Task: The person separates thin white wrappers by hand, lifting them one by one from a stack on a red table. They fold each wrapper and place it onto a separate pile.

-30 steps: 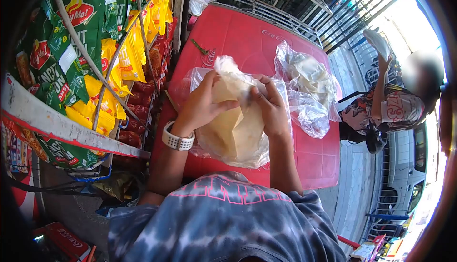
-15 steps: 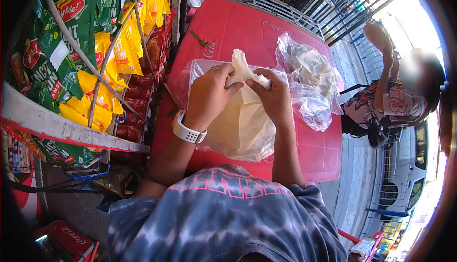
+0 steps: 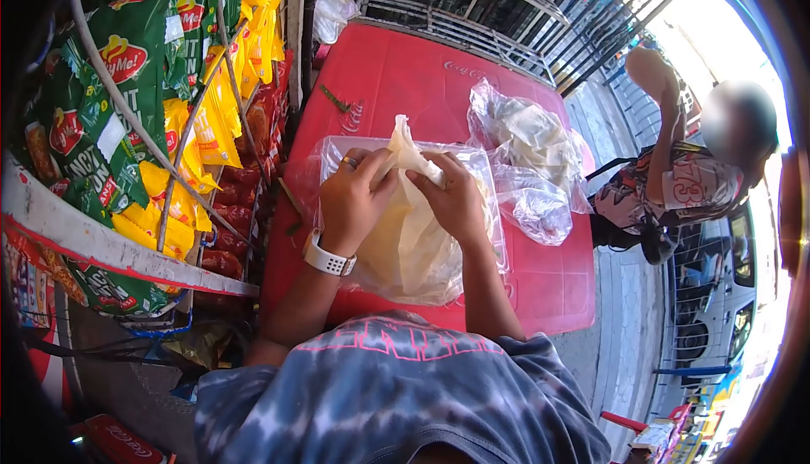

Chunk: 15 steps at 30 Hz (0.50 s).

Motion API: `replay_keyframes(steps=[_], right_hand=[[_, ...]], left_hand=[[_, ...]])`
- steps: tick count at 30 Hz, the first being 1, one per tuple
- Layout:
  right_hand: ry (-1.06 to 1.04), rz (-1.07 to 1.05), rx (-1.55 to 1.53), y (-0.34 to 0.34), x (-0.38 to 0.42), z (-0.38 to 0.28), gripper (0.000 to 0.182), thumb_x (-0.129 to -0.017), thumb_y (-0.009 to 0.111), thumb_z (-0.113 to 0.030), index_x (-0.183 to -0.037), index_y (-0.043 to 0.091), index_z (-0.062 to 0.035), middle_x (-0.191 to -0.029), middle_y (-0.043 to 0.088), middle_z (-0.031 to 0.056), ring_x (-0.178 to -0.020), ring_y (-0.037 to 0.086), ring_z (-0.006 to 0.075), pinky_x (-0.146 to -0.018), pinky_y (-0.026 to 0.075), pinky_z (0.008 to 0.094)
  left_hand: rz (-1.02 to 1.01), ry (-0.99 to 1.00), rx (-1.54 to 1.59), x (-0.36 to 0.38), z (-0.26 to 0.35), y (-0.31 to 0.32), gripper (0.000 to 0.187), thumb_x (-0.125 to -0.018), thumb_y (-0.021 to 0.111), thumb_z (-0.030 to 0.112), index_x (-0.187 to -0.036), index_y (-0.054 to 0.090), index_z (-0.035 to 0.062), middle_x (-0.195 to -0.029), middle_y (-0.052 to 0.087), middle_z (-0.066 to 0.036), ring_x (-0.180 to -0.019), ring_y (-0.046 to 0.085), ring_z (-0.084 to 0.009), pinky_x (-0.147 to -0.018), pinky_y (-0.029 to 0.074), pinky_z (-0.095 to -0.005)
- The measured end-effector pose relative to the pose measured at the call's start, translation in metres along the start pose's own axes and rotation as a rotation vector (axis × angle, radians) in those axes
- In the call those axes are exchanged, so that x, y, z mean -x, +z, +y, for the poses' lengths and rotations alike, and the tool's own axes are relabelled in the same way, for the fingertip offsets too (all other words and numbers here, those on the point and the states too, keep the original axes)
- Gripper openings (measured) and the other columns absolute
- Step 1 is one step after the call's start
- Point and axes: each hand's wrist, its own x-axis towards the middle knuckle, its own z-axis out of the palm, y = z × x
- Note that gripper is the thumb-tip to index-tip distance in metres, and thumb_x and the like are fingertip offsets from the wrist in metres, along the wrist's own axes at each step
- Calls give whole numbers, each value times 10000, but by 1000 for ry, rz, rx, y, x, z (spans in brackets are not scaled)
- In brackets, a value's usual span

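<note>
Both hands pinch a thin, pale, crinkled spring roll wrapper (image 3: 405, 148), whose loose tip points up away from me. My left hand (image 3: 358, 201), with a ring and a white watch on its wrist, grips the wrapper's left side between thumb and fingers. From the right, my right hand (image 3: 456, 197) holds it the same way. Beneath the hands, more pale wrapper sheets (image 3: 411, 249) lie on clear plastic over a clear plastic tray (image 3: 498, 249). Right of it, a clear plastic bag (image 3: 540, 211) holds more pale sheets (image 3: 533, 139).
All this stands on a red table (image 3: 553, 295). Green snack packs (image 3: 126, 118) and yellow packs (image 3: 215, 131) hang on a wire rack at the left. Metal bars (image 3: 472, 21) border the far side. A person (image 3: 683, 186) is at the right, near a parked vehicle (image 3: 717, 295).
The view has shifted, so the table sits slightly lower and further left. My hands keep their pinch, and the wrapper between them looks narrower and more upright.
</note>
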Motion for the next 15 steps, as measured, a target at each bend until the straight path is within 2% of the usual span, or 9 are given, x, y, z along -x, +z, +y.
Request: replay_keyframes(steps=[2, 5, 8, 10, 13, 15], right_hand=[[36, -38, 17, -2, 1, -4, 312, -745, 652, -181, -991, 573, -5, -867, 563, 77, -729, 533, 145, -658, 415, 265], [-118, 47, 63, 0, 0, 6, 285, -749, 645, -160, -974, 572, -1, -862, 568, 80, -729, 531, 146, -664, 416, 262], [-112, 142, -47, 5, 0, 15, 212, -713, 638, -54, -921, 596, -44, -799, 560, 111, -673, 547, 197, -599, 422, 280], [-7, 168, -150, 5, 4, 13, 171, -752, 609, -77, -915, 587, -27, -768, 559, 85, -677, 539, 146, -603, 413, 264], [146, 177, -377, 7, 2, 30, 165, -796, 573, -128, -896, 578, 2, -771, 566, 37, -705, 524, 83, -610, 411, 242], [248, 107, -647, 3, 4, 15, 167, -792, 559, -115, -908, 567, 5, -800, 576, 42, -713, 535, 91, -621, 420, 237]], left_hand=[[1, -11, 18, 1, 0, -3, 234, -687, 643, 110, -908, 571, 81, -784, 567, -70, -604, 577, -250, -495, 446, -320], [-3, -59, 56, 4, 0, -6, 197, -696, 632, 97, -884, 578, 65, -778, 569, -76, -631, 581, -248, -516, 447, -319], [34, -102, 94, 7, -4, -6, 170, -713, 608, 81, -876, 579, 48, -767, 571, -88, -652, 580, -253, -539, 444, -320], [75, -109, 122, 7, -10, -5, 157, -725, 589, 71, -877, 577, 33, -762, 572, -97, -657, 577, -260, -552, 440, -322], [45, -223, 183, 4, -9, -11, 142, -730, 575, 64, -864, 573, 15, -765, 574, -112, -654, 571, -270, -553, 435, -324], [-33, -233, 152, 2, -11, -12, 158, -732, 575, 75, -871, 560, 2, -773, 577, -122, -664, 570, -273, -558, 438, -325]])
